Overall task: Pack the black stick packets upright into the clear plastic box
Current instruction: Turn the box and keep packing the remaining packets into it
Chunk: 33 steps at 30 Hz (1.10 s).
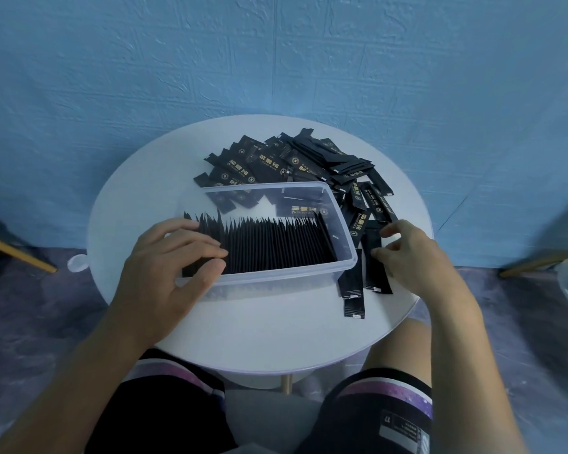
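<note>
Meanwhile, left hand (pixel 174 260) rests spread on boxed packets (pixel 276 247); right hand (pixel 410 257), fingers apart, touches loose packets (pixel 376 273).

We take this for a home room: a blue textured wall (pixel 276 60) fills the top, a small round counter (pixel 259 329) sits centre, wooden chair legs (pixel 17 253) at both edges.

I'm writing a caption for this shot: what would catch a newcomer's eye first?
A dense row of black packets standing on edge in the clear box at the table's centre, steadied by the left hand. Behind and right of it sprawls a loose pile, where the right hand reaches.
</note>
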### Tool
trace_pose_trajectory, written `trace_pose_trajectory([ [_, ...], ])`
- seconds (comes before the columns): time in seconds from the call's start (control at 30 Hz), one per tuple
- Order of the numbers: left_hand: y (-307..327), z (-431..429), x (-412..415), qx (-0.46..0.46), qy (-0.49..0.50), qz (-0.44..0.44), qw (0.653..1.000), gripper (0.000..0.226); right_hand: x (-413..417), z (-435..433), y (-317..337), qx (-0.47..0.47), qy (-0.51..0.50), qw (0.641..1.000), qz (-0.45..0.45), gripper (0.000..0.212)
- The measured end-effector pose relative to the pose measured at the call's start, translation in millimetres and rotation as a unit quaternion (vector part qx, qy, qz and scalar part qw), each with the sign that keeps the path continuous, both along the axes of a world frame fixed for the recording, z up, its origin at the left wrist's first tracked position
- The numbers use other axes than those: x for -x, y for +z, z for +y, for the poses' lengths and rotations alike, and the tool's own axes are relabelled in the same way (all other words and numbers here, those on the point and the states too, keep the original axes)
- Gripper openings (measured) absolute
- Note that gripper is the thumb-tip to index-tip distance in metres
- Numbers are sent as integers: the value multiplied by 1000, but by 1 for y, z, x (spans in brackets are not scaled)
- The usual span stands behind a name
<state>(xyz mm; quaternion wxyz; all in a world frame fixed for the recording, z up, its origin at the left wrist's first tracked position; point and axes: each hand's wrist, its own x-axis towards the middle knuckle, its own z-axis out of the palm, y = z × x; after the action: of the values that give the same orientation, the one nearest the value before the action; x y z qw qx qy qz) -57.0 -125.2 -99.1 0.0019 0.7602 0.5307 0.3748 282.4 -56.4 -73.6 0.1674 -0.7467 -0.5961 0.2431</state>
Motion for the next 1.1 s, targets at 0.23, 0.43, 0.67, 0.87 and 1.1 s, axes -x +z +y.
trace_pose_trajectory([
  [0.23, -2, 1, 1, 3, 1, 4, 1000, 37, 4, -6, 0, 21, -11, 997, -67, 39],
  [0.43, -2, 1, 1, -2, -1, 7, 1000, 38, -1, -6, 7, 52, 3, 996, -77, 29],
  [0.67, -2, 1, 1, -3, 0, 1, 1000, 37, -12, -5, 13, -3, 23, 999, 34, 25],
  [0.87, -1, 0, 0, 6, 3, -7, 1000, 36, 19, -9, 47, -110, 128, 963, 209, 9],
  [1.1, 1, -1, -1, 10, -2, -18, 1000, 36, 88, 2, 55, -97, 223, 937, 251, 15],
])
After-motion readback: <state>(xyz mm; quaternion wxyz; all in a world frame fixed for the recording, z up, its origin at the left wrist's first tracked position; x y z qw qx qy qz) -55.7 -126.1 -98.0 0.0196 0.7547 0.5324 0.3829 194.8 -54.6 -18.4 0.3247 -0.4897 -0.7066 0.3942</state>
